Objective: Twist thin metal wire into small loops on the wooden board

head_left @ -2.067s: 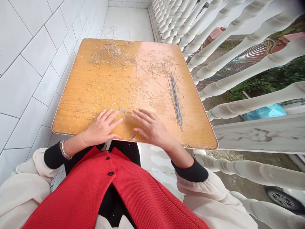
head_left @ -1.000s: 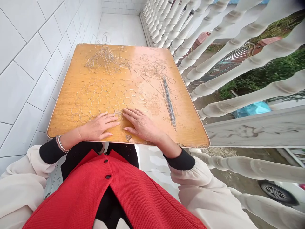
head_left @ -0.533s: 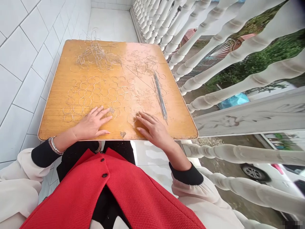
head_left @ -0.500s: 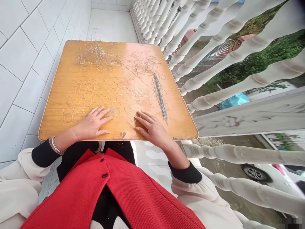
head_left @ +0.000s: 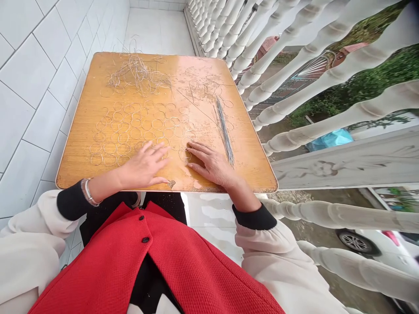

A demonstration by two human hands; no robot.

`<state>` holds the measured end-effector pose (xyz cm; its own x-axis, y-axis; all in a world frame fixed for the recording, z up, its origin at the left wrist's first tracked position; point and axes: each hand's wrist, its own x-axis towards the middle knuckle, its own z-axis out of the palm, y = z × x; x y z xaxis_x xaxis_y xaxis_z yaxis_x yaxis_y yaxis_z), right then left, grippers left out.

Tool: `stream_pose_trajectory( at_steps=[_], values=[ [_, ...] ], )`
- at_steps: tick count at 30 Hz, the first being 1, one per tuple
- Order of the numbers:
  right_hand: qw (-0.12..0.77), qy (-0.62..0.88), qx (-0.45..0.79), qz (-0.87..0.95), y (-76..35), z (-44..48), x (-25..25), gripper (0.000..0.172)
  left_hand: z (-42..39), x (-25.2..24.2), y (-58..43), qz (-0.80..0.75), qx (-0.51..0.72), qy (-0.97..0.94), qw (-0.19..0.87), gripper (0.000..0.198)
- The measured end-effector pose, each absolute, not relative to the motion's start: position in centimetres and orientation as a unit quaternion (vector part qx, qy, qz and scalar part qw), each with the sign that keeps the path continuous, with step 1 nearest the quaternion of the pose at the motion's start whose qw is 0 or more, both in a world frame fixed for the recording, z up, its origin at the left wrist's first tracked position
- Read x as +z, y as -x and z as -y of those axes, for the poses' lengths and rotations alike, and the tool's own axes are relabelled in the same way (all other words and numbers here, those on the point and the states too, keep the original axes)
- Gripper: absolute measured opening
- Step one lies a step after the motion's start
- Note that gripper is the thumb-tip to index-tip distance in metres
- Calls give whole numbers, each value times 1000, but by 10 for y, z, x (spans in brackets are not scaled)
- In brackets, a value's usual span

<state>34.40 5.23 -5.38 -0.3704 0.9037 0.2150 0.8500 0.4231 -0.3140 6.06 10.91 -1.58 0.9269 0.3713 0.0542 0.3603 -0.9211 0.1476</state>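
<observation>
Little balcony setup: white tiled wall (head_left: 32,87) on one side, chunky white balusters (head_left: 327,126) on the other, and a worn orange table (head_left: 253,170) in between. Rows of wire rings (head_left: 140,124) are laid out across the middle of it. The left hand (head_left: 145,165) lies flat and open at the near edge, fingers spread, gripping nothing. The right hand (head_left: 212,163) is open too, with its fingertips touching one ring (head_left: 184,155). There's a wire tangle (head_left: 140,76) at the far side and a bundle of straight wires (head_left: 224,131) just beside the right hand.
</observation>
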Motion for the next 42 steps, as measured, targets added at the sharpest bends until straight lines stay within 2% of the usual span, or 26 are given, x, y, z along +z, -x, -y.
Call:
stream_pose_trajectory(
  at_steps=[4, 9, 24, 28, 31, 34, 36, 39, 42],
  values=[
    [185, 534, 71, 822, -343, -48, -56, 54, -109, -12, -101, -160, -3, -985, 60, 69],
    [180, 527, 78, 827, -349, -49, -57, 54, -117, -19, -109, -132, -28, -989, 63, 61],
    [160, 494, 95, 849, -359, -58, -49, 51, -127, -24, -83, -102, 20, -990, 97, 48],
    [165, 499, 86, 846, -358, -55, -50, 50, -115, -18, -78, -122, 32, -987, 103, 55],
    [220, 517, 51, 826, -356, -48, -55, 51, -99, -13, -54, -157, 85, -977, 120, 59],
    [252, 512, 26, 821, -349, -40, -56, 59, -82, -14, -8, -224, 124, -960, 118, 49],
    [252, 503, 19, 827, -339, -36, -54, 64, -74, -19, 29, -322, 154, -928, 107, 46],
    [246, 462, 31, 851, -318, -32, -49, 69, -70, -32, 74, -499, 178, -846, 65, 56],
    [217, 420, 48, 880, -295, -30, -49, 71, -70, -45, 92, -555, 137, -819, 53, 65]
  ],
)
